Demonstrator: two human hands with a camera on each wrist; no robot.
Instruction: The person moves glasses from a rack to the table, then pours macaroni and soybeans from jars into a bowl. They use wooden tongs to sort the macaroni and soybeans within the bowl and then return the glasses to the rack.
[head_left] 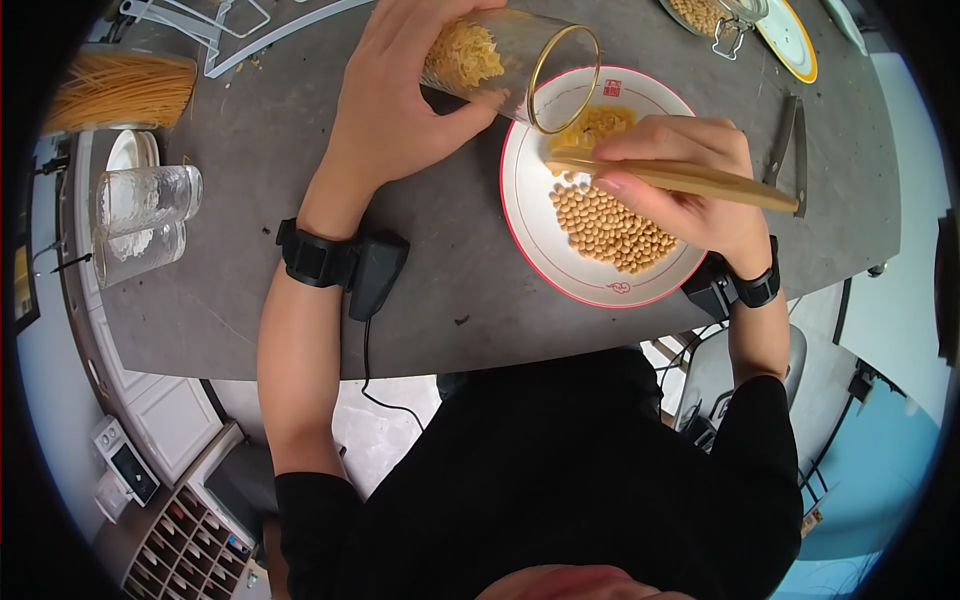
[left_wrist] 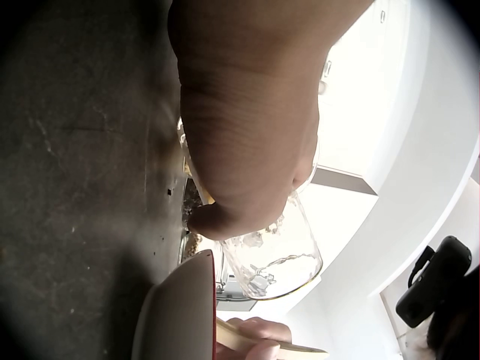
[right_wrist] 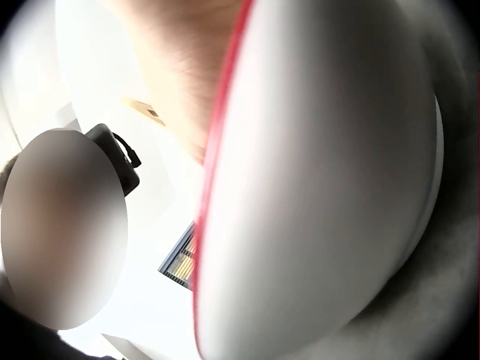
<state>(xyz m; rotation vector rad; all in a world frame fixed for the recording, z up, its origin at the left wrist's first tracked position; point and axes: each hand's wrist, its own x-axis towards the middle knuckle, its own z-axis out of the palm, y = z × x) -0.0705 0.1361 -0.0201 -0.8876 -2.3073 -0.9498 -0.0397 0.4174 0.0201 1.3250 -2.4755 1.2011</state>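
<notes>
My left hand grips a gold-rimmed glass on its side, with yellow flakes inside and its mouth over the bowl. In the left wrist view the left hand wraps the glass. Pinched in my right hand is a wooden utensil, its tip within the bowl near more yellow flakes. The white bowl has a red rim and holds soybeans. The bowl's outer side covers much of the right wrist view.
Two clear glasses lie at the left, below a container of spaghetti. A white rack stands at the upper left. Beyond the bowl are a jar of beans, a yellow-rimmed plate and dark-handled scissors or tongs.
</notes>
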